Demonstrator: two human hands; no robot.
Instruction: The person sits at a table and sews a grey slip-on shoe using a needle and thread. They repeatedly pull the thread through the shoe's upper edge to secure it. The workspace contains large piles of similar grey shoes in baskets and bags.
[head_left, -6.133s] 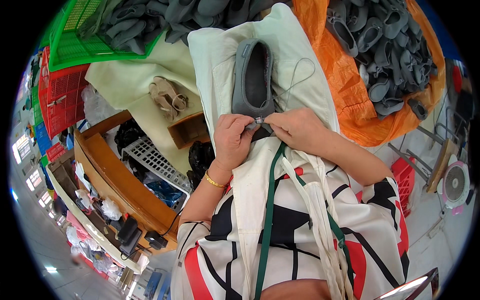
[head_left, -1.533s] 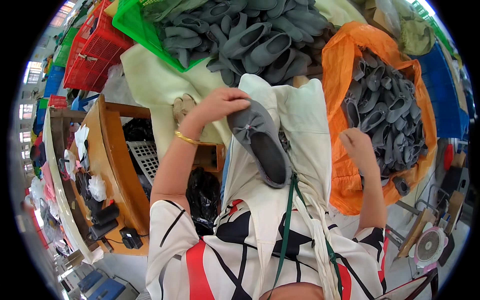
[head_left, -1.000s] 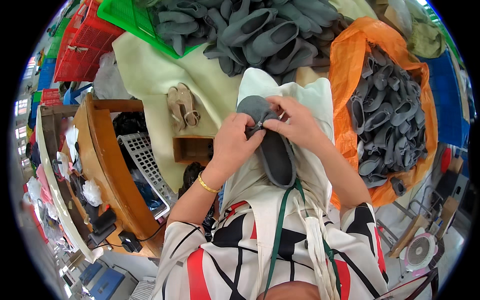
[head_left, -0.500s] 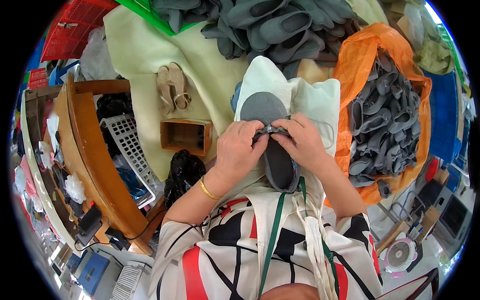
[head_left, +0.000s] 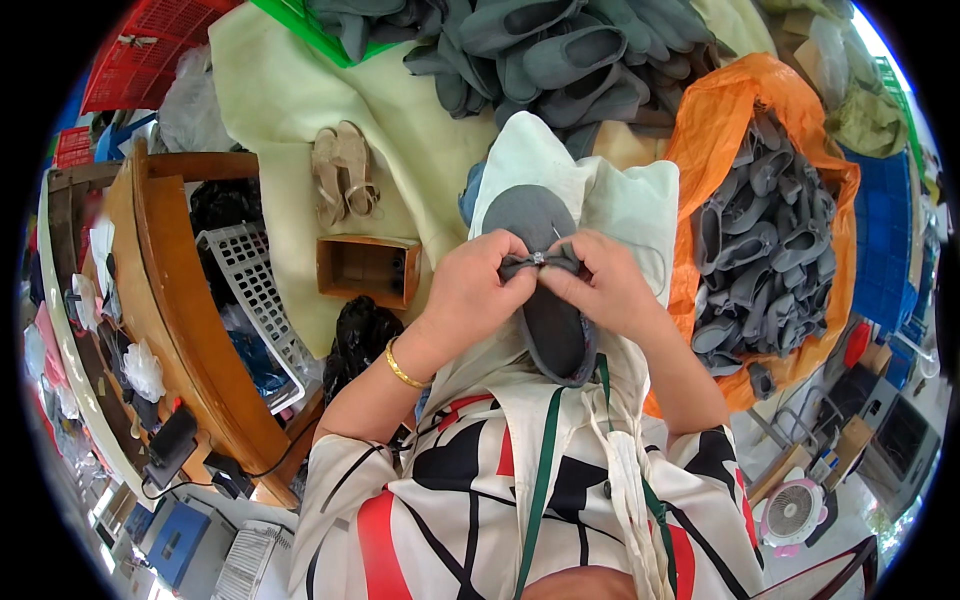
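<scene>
A dark grey slip-on shoe (head_left: pixel 526 212) lies on the white cloth (head_left: pixel 520 150) over my lap, its toe pointing away from me. Across its vamp sits a small grey bow (head_left: pixel 538 259) with a shiny centre. My left hand (head_left: pixel 472 283) pinches the bow's left end between thumb and fingers. At the other end, my right hand (head_left: pixel 615 285) is closed on the bow, thumb below and fingers curled above. A thin bright sliver, maybe a needle, shows just above the right fingers; it is too small to be sure. My hands hide parts of the shoe's sides.
Grey shoes (head_left: pixel 575 60) are heaped ahead, and an orange sack (head_left: pixel 695 200) full of similar ones stands at right. On the pale yellow sheet (head_left: pixel 270 100) at left lie beige sandals (head_left: pixel 343 172) and a small open box (head_left: pixel 368 296). A black plastic bag (head_left: pixel 362 335) is near my left forearm.
Both hands have shifted their grip slightly on the bow, which now looks flatter and more fully shown. The bright sliver above my right fingers has come into sight. The shoe stays in place.
</scene>
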